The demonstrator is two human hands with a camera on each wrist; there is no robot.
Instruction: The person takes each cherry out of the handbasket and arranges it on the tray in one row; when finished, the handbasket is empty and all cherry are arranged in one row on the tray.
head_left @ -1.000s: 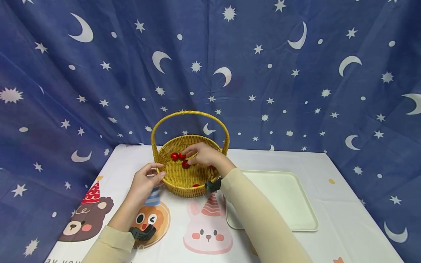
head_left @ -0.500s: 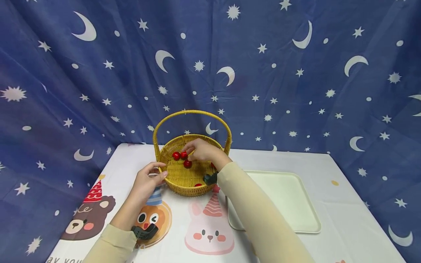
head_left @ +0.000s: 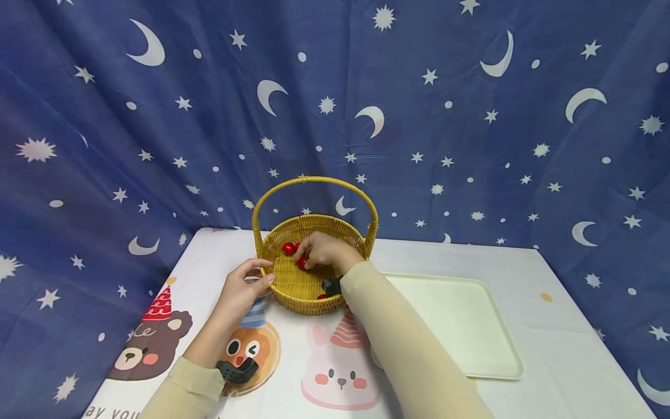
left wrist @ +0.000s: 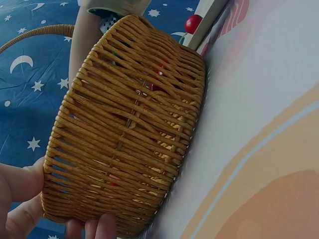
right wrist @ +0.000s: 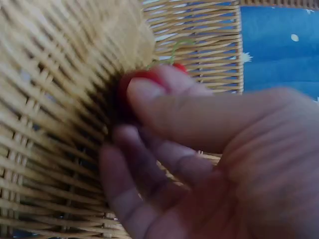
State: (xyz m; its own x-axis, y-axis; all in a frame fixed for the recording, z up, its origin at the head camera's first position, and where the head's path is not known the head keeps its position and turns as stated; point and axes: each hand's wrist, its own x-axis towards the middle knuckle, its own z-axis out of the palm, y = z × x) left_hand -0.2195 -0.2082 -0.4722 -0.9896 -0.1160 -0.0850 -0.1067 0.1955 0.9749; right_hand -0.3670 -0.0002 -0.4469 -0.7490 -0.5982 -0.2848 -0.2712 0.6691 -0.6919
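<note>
A round wicker basket (head_left: pixel 309 305) with a tall handle stands on the table. My left hand (head_left: pixel 238 294) grips its left rim; in the left wrist view the thumb and fingers (left wrist: pixel 22 181) lie on either side of the rim. My right hand (head_left: pixel 328 250) reaches inside the basket, pinching a red cherry (right wrist: pixel 128 97) between thumb and fingers close to the woven bottom. Another cherry (head_left: pixel 288 249) lies just left of that hand, and one more, at the front wall, is partly covered. A loose cherry (left wrist: pixel 193 24) with a green stem shows outside the basket in the left wrist view.
A cream rectangular tray (head_left: pixel 466 326) lies right of the basket, partly covered by the right sleeve (head_left: pixel 413 349). The white tablecloth (head_left: pixel 565 355) carries printed animals. A blue curtain (head_left: pixel 445 145) with moons and stars hangs behind the table.
My right hand has come down from above the cherries and now pinches one near the basket's middle. My left hand keeps its grip on the rim. The head view has swung slightly left.
</note>
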